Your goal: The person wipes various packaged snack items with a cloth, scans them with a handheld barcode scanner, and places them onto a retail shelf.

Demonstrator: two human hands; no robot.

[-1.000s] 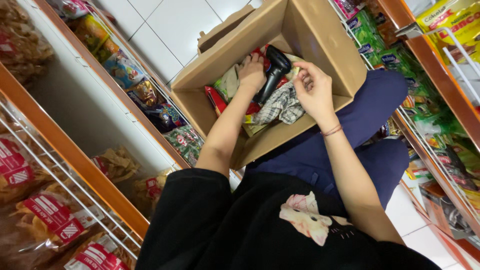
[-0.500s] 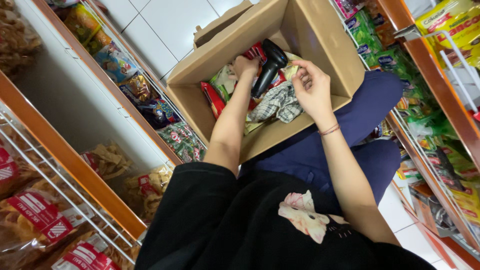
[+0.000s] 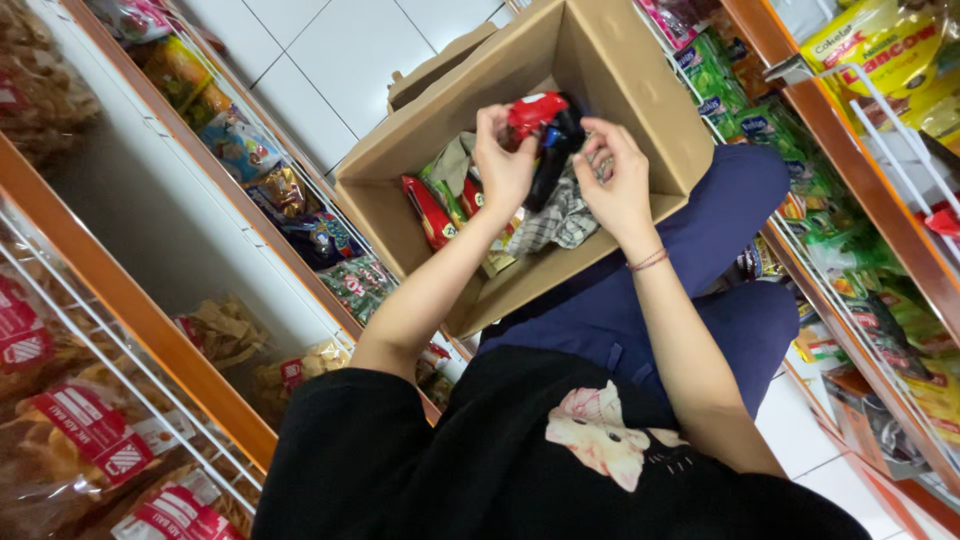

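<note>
Since the earlier frame both hands have come up off the packets: the black handheld scanner-like tool point(image 3: 553, 150) that lay on them is now lifted above the open brown cardboard box point(image 3: 640, 95), together with a small red glossy packet point(image 3: 535, 108). Left hand point(image 3: 503, 165) grips the red packet, fingers curled round it. Right hand point(image 3: 617, 178) pinches at the tool's upper end, fingers bent; exact grip partly hidden. Tool and packet touch, held between the two hands over the box middle.

Box rests on the person's lap, dark blue trousers point(image 3: 690, 290). Inside it: a long red packet point(image 3: 428, 212) at left, a grey checked wrapper point(image 3: 565, 215) near the right hand.

Left: orange-edged shelf point(image 3: 120, 300) with clear bags of brown snacks carrying red labels point(image 3: 60, 420). Right: shelf of green packets point(image 3: 740, 110), yellow bag point(image 3: 880, 50) far right.
</note>
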